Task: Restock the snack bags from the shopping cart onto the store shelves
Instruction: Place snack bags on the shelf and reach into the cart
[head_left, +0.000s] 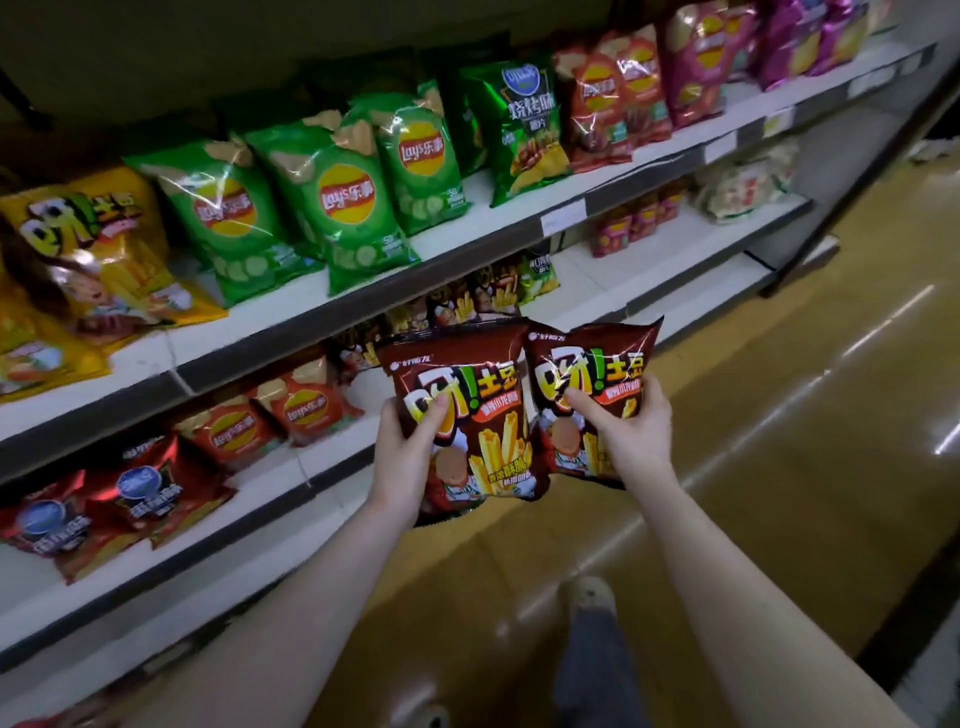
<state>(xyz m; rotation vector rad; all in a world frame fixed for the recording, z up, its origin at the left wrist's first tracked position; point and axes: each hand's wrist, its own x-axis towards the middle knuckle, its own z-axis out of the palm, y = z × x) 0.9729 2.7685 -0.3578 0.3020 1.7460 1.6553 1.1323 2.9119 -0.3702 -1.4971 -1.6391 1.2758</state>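
Mid-restock, with 2 snack bags in the air and neither shelved yet. Gripping the left fries bag (470, 410) in the left hand (410, 452), thumb pressed across the front and fingers hidden behind; gripping the right fries bag (592, 374) in the right hand (626, 436) the same way. Both dark red with the same print, held upright side by side at the centre of the frame, inner edges touching or slightly overlapping, out in front of the middle shelf (613, 280) and not resting on it.

Just above and behind the pair, on that shelf, a row of matching fries bags (467, 301): judged the likely slot for these 2. To the right of that row, a long bare stretch of white shelf, so seemingly room to spare.

Already looking well filled: the upper shelf (467, 234), with yellow bags (88, 249) at the upper left of the frame and green crisp bags (332, 208) beside them. More thinly stocked lower down, with orange-red crisp bags (301, 410) left of centre and dark red bags (145, 493) at the lower left.

Cannot see the shopping cart anywhere in the frame, so cannot tell how many bags remain. Left to do at the least: setting these 2 down among their own kind
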